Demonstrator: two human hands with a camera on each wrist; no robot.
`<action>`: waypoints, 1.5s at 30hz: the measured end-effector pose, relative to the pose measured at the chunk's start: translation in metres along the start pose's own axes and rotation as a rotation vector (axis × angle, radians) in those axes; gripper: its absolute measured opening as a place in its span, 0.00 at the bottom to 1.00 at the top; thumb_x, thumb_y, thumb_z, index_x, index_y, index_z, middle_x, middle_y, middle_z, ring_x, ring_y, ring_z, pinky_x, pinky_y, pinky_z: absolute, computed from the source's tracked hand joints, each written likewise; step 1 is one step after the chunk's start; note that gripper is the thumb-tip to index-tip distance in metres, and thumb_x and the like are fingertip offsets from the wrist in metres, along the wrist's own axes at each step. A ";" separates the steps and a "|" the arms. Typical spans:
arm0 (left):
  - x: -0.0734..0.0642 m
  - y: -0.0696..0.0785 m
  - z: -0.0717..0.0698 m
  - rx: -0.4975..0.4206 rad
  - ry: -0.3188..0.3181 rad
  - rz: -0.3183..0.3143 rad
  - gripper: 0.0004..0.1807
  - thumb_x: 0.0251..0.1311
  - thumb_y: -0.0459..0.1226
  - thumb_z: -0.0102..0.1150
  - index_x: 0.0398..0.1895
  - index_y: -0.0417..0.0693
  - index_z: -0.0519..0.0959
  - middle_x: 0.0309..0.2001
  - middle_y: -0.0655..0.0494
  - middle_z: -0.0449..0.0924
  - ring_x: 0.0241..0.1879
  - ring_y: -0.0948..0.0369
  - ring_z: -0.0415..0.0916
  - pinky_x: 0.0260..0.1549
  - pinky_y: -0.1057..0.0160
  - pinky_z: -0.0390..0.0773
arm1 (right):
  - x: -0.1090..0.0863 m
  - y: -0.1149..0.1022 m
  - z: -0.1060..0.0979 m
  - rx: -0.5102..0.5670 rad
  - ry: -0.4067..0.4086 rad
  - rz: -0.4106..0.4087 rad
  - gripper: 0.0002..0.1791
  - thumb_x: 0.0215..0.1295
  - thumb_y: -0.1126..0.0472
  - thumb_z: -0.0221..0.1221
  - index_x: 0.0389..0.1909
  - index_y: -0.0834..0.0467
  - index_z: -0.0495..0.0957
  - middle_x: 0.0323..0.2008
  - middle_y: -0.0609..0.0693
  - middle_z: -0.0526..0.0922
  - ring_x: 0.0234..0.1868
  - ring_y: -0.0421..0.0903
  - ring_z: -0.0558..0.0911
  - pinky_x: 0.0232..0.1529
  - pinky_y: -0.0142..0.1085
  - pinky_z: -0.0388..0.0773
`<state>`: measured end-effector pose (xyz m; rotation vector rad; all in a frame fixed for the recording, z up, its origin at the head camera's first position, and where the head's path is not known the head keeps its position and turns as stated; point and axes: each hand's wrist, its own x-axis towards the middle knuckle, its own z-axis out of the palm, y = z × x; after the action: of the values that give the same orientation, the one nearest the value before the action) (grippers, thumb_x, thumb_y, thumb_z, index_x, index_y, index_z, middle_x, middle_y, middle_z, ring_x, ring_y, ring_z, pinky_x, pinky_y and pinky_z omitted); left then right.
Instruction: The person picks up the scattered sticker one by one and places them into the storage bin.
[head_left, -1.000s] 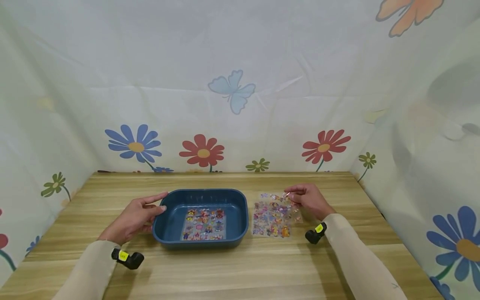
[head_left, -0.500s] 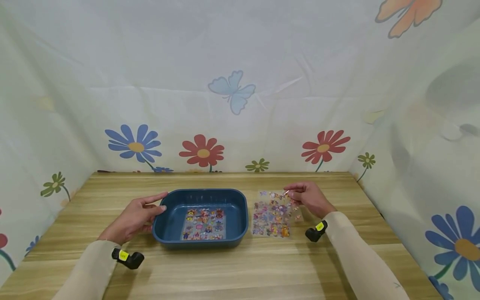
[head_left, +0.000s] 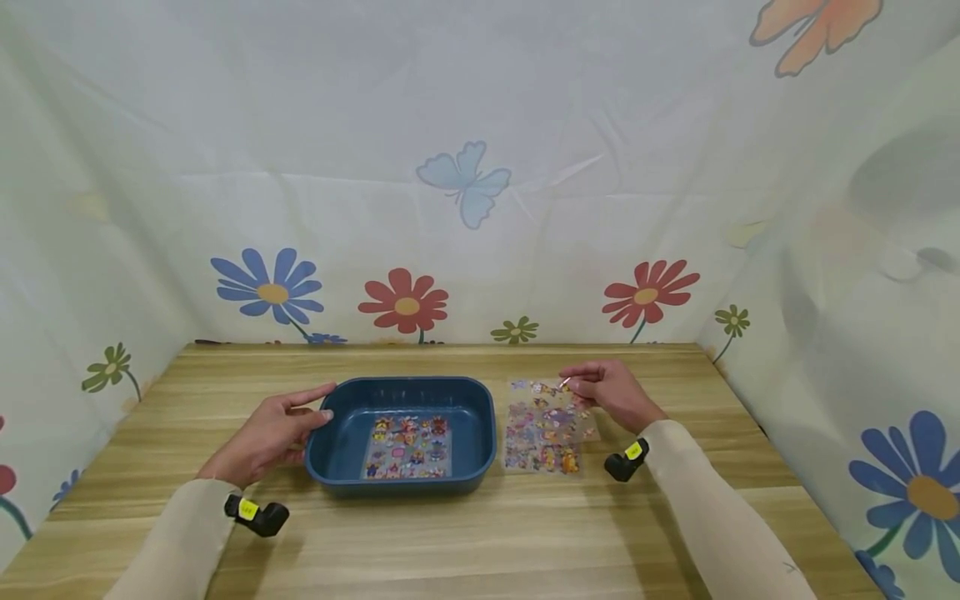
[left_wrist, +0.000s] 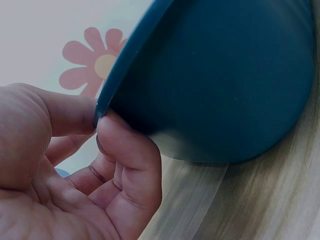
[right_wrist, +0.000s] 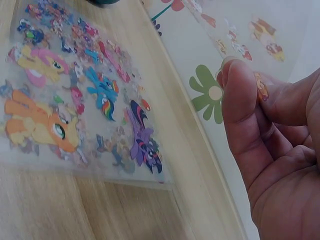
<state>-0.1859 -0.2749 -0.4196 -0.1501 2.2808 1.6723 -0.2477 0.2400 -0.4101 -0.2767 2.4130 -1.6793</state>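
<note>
My left hand (head_left: 273,433) pinches the left rim of a dark blue basin (head_left: 476,433) between thumb and fingers; the left wrist view shows the rim (left_wrist: 116,82) in that pinch. Flat on the basin's floor lies a clear sticker sheet (head_left: 407,450) with colourful cartoon figures. To the right of the basin, my right hand (head_left: 617,397) pinches the corner of another clear sticker sheet (right_wrist: 232,35), raised over the pile. Below it, several sticker sheets (head_left: 543,461) lie stacked on the table, printed with cartoon ponies (right_wrist: 42,120).
A wood-grain table (head_left: 450,546) carries everything. Behind it and at both sides hangs a pale curtain (head_left: 315,200) printed with flowers and butterflies. A black wrist camera is strapped to each beige sleeve.
My right hand has shifted slightly left and away from me, and the pinched sticker sheet has moved with it. The left hand and the basin have stayed put.
</note>
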 end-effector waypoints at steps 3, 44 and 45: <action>0.001 0.000 0.000 0.000 0.001 0.003 0.36 0.76 0.42 0.58 0.83 0.57 0.59 0.34 0.55 0.71 0.31 0.60 0.71 0.29 0.62 0.83 | 0.000 -0.003 0.002 0.009 -0.004 0.003 0.18 0.78 0.70 0.54 0.63 0.73 0.77 0.51 0.70 0.84 0.31 0.39 0.84 0.37 0.30 0.85; 0.000 -0.001 -0.001 -0.020 -0.008 0.005 0.36 0.76 0.42 0.59 0.83 0.57 0.59 0.32 0.57 0.71 0.30 0.61 0.70 0.28 0.63 0.81 | 0.009 -0.017 0.033 0.020 -0.065 -0.038 0.18 0.76 0.71 0.56 0.62 0.72 0.78 0.49 0.62 0.86 0.31 0.38 0.83 0.36 0.31 0.85; 0.000 -0.001 -0.001 -0.020 -0.007 0.004 0.36 0.76 0.42 0.59 0.83 0.57 0.59 0.32 0.57 0.70 0.30 0.61 0.70 0.28 0.63 0.81 | 0.010 -0.017 0.033 0.022 -0.067 -0.036 0.18 0.76 0.71 0.55 0.62 0.72 0.78 0.49 0.61 0.86 0.31 0.38 0.83 0.36 0.31 0.85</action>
<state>-0.1862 -0.2766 -0.4202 -0.1432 2.2611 1.6956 -0.2477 0.2014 -0.4059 -0.3694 2.3531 -1.6826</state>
